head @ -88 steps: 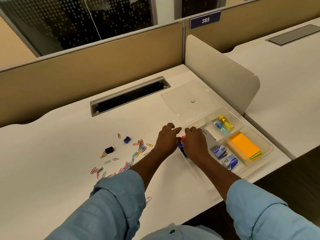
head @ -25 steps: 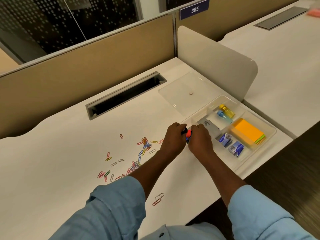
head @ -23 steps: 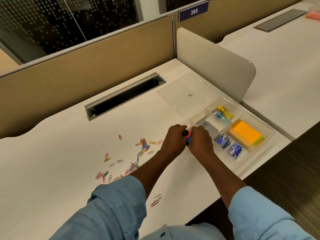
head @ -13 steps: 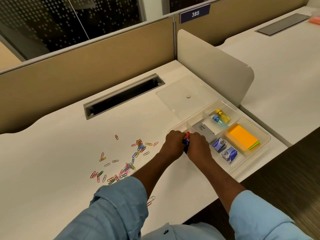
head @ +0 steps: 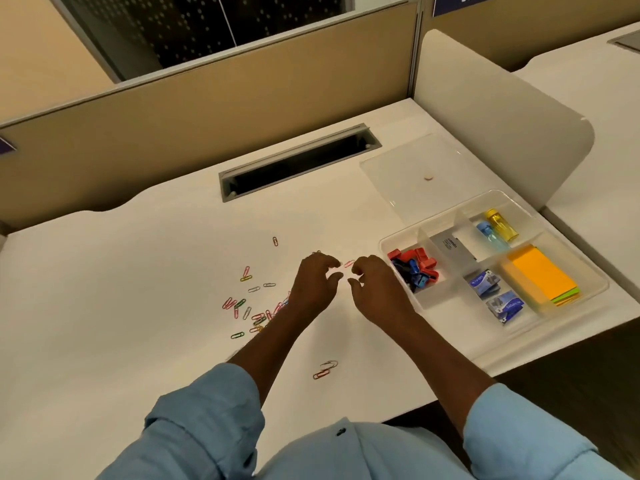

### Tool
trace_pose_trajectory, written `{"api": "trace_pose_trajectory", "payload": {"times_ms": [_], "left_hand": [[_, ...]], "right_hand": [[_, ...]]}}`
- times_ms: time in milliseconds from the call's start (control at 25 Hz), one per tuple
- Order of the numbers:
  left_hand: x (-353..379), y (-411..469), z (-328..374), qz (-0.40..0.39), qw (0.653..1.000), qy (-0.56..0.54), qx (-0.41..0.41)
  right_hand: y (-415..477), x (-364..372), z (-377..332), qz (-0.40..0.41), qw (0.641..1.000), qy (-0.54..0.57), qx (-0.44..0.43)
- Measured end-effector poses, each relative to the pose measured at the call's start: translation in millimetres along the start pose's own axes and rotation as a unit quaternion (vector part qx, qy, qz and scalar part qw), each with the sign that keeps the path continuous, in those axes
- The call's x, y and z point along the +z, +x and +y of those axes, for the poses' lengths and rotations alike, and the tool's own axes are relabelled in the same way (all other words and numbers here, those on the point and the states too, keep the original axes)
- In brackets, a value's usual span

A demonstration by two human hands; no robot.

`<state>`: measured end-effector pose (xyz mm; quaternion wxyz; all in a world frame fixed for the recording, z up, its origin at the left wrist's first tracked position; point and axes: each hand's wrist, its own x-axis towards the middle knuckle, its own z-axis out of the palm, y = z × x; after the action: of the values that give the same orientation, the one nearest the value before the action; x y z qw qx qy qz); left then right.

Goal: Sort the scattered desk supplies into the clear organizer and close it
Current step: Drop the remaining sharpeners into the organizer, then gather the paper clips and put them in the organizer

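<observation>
The clear organizer (head: 440, 216) sits open at the desk's right edge, and its flat clear lid (head: 415, 168) lies behind it. Red and blue sharpeners (head: 414, 268) are piled in its near left compartment. Coloured paper clips (head: 256, 306) lie scattered on the white desk. My left hand (head: 315, 282) and my right hand (head: 377, 289) hover side by side just left of the organizer, fingers loosely curled and holding nothing I can see. A pink paper clip (head: 349, 263) lies between their fingertips.
Other compartments hold a grey box (head: 453, 249), yellow and blue vials (head: 498, 228), staple boxes (head: 485, 282) and orange sticky notes (head: 536, 275). Two clips (head: 325, 368) lie near the front edge. A cable slot (head: 298, 164) is at the back. A white divider (head: 502, 126) stands right.
Both hands have left the organizer's left compartment and moved left over the desk. The sharpeners they held now lie in that compartment.
</observation>
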<state>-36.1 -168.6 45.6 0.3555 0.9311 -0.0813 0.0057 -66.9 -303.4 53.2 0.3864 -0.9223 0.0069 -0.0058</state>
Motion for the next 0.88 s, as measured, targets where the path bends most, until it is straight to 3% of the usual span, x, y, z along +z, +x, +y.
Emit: {"api": "trace_pose_trajectory", "payload": {"times_ms": [80, 200, 320, 520, 880], "left_hand": [[-15, -17, -21, -0.004, 0.999, 0.016, -0.043], [-30, -48, -56, -0.016, 0.992, 0.045, -0.115], [-38, -83, -87, 0.008, 0.977, 0.118, -0.180], [-40, -118, -105, 0.036, 0.958, 0.111, -0.263], [-26, -133, -121, 0.007, 0.976, 0.097, -0.197]], "right_hand": [[-11, 15, -6, -0.100, 0.994, -0.041, 0.013], [-29, 32, -7, -0.239, 0.958, -0.147, 0.058], [-53, 54, -13, -0.304, 0.932, -0.177, 0.089], [-69, 78, -26, -0.296, 0.935, -0.170, 0.095], [-63, 116, -28, -0.193, 0.977, -0.049, 0.077]]}}
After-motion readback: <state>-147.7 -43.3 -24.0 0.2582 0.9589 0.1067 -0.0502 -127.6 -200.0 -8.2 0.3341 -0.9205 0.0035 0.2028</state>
